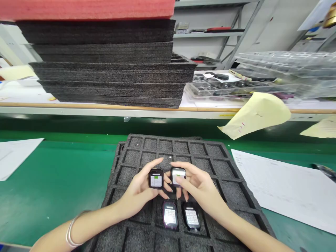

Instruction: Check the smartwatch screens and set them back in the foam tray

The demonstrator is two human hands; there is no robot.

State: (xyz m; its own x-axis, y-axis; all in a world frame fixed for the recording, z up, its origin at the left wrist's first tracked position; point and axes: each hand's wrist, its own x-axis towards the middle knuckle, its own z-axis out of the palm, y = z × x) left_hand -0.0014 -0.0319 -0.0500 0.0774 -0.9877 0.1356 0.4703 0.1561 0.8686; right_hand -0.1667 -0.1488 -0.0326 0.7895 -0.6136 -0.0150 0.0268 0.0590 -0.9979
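A black foam tray (231,196) with square pockets lies on the green table in front of me. My left hand (140,192) is closed on a small dark device with a green-lit screen (156,179). My right hand (198,189) pinches a second small device with a pale screen (178,174), its thumb across the screen. Both are held just above the tray's middle. Two more devices, one (170,214) beside the other (191,217), lie face up in pockets below my hands.
A tall stack of black foam trays (110,66) topped by red foam (86,8) stands on the raised shelf behind. Clear plastic trays with parts (262,73) sit at the back right. Yellow papers (258,113) hang off the shelf. White sheets (286,189) lie on the table.
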